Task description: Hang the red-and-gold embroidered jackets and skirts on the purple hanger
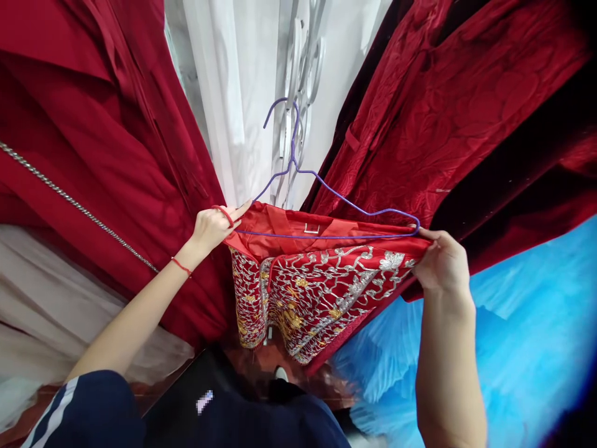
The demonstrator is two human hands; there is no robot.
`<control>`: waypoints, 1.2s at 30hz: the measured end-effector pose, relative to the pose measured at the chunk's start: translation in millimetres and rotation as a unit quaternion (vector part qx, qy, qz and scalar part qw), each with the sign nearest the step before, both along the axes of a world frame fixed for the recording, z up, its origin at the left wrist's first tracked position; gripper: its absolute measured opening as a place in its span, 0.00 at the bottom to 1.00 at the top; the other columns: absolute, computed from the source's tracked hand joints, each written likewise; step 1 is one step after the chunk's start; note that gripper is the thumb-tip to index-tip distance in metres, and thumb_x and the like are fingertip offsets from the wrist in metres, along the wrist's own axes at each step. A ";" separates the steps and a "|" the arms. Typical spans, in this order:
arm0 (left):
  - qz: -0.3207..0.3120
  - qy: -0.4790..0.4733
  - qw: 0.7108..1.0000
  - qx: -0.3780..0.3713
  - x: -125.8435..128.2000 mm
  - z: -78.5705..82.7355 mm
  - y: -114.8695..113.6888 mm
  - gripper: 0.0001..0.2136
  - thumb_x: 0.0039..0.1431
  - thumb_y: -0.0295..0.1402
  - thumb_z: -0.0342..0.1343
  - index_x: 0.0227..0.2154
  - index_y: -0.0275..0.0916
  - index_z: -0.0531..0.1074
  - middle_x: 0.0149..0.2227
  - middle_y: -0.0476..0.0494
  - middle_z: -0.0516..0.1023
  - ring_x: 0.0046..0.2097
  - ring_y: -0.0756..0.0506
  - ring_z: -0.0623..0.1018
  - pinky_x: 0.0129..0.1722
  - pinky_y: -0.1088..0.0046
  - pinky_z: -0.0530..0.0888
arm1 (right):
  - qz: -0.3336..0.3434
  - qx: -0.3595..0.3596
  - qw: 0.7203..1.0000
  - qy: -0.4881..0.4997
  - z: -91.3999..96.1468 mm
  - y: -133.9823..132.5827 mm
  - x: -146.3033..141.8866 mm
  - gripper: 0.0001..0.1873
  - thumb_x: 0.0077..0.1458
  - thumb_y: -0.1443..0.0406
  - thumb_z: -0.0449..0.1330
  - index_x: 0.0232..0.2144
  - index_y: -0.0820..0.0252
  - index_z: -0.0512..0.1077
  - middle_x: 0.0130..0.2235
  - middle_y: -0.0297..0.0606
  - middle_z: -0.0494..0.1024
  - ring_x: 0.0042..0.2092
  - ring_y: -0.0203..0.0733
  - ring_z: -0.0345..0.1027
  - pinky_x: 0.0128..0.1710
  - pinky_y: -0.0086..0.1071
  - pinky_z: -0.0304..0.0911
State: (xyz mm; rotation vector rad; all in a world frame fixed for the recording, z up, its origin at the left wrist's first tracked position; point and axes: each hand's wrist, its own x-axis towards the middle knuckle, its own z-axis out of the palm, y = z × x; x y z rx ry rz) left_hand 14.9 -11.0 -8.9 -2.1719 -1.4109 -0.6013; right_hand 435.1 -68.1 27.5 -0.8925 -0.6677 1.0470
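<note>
Head view: your left hand [212, 227] reaches to the left end of the purple wire hanger [293, 146], fingers stretched out with a red loop [224, 213] hooked over them. Whether they actually pinch anything is hard to tell. Your right hand [443, 264] is curled tight on the hanger's right end. The red embroidered garment [317, 280] hangs between your 2 hands, flanked by red dresses [93, 124] and blue tulle [527, 323].

Smooth purple-coated wire hanger [326, 186] — red cloth garment [317, 280], glittery metallic embroidery.
</note>
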 end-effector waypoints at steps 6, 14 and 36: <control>-0.011 -0.012 1.000 -0.005 1.8 -1.8 -1.6 0.21 0.67 0.38 0.43 0.58 0.46 0.70 0.30 0.42 0.77 0.30 0.45 0.74 0.27 0.70 0.63 | -0.052 -0.040 0.997 -0.051 12.2 11.2 -8.9 0.11 0.56 0.61 0.62 0.24 0.60 0.73 0.20 0.32 0.73 0.25 0.38 0.70 0.36 0.33 0.71; -0.010 -0.016 1.000 -0.007 -1.5 0.3 -7.2 0.21 0.66 0.38 0.44 0.58 0.46 0.71 0.29 0.41 0.77 0.32 0.44 0.75 0.27 0.70 0.63 | -0.145 0.025 0.969 -0.197 7.1 27.5 -4.6 0.12 0.46 0.71 0.67 0.29 0.58 0.66 0.24 0.30 0.71 0.24 0.33 0.62 0.25 0.28 0.59; -0.041 -0.126 0.991 -0.024 1.7 -0.8 -14.0 0.21 0.63 0.37 0.50 0.58 0.45 0.71 0.39 0.44 0.83 0.38 0.46 0.79 0.40 0.74 0.73 | -0.280 0.164 0.643 -0.694 -42.2 35.7 -59.8 0.21 0.60 0.56 0.53 0.52 0.62 0.66 0.55 0.59 0.65 0.60 0.67 0.54 0.55 0.64 0.49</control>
